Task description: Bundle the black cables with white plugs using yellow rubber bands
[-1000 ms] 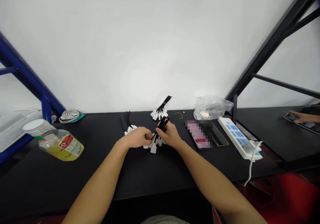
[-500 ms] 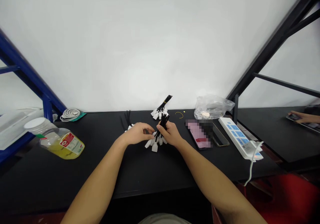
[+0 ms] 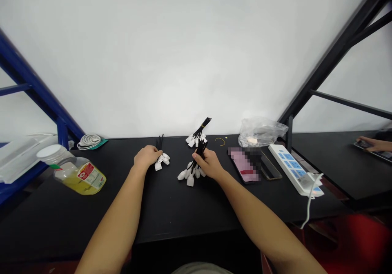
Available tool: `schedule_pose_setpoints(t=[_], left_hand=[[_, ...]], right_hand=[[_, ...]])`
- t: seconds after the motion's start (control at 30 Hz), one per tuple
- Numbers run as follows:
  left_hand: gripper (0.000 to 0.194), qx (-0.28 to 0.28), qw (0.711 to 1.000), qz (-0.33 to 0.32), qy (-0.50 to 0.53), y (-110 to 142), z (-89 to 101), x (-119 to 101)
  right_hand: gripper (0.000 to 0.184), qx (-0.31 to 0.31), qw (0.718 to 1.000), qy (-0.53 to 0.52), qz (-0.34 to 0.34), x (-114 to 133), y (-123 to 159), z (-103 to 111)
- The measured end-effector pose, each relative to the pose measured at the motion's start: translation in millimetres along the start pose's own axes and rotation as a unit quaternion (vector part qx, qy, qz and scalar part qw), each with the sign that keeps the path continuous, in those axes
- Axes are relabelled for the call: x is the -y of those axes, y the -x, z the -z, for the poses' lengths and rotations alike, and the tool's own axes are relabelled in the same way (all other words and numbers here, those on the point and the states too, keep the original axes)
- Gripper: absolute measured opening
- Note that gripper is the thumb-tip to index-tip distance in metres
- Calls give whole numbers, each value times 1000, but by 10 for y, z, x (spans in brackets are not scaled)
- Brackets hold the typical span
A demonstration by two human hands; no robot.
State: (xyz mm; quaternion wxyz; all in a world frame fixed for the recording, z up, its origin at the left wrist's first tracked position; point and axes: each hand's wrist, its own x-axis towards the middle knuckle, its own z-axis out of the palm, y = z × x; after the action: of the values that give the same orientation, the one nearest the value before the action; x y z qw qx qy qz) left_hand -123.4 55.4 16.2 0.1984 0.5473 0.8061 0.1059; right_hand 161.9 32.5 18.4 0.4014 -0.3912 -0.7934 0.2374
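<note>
Long black tabletop point(image 3: 171, 212) under both hands, white wall point(image 3: 183, 53) rising behind it. Well past the right hand, a separate black table point(image 3: 333, 163), with a co-worker's hand point(image 3: 375, 144) on a phone point(image 3: 363, 144) at its far end. Blue steel frame point(image 3: 33, 86) well left of the left hand; black steel frame point(image 3: 337, 53) well right of the right hand.

Left of the left hand, a plastic jar point(image 3: 80, 178) of yellow liquid, tilted on its side, and beyond it a coil of white cable point(image 3: 88, 142). Right of the right hand, a blue-and-white power strip point(image 3: 292, 168), a clear plastic bag point(image 3: 260, 132), and, nearer, a phone with a pixelated screen point(image 3: 243, 164) beside a second phone point(image 3: 270, 167).

Right hand point(image 3: 209, 164) clenched around a bundle of black strips with white plastic tabs point(image 3: 190, 179), tabs fanning out below the fist. Left hand point(image 3: 147, 157) well apart, palm down against a smaller bundle point(image 3: 161, 161), its tabs poking out to the right; firmness of that hold impossible to tell. Just beyond the right fist, a third bundle point(image 3: 198, 133), and beside that, a thin yellow wire point(image 3: 219, 141).
</note>
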Motion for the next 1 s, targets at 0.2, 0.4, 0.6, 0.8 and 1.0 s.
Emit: schedule_pose_setpoints(t=[0.2,0.4,0.6,0.8,1.0], left_hand=[[35,-10,1000,-2,18,-30,-21,12],[48,18,995,-58,75,-121,-107,89],[27,33,980,-99,171,-172,-233,102],[23,-50,989,-86,108,0,-82,-22],[32,-122,977,-85,152,188,125,-121]], right_hand=[[23,0,1000,5,-3,-17,-2,-6],[23,5,1000,7,-5,-16,0,-1],[23,3,1000,4,-3,-17,-2,-2],[22,2,1000,6,-3,-1,-1,4],[21,0,1000,1,-4,10,3,11]])
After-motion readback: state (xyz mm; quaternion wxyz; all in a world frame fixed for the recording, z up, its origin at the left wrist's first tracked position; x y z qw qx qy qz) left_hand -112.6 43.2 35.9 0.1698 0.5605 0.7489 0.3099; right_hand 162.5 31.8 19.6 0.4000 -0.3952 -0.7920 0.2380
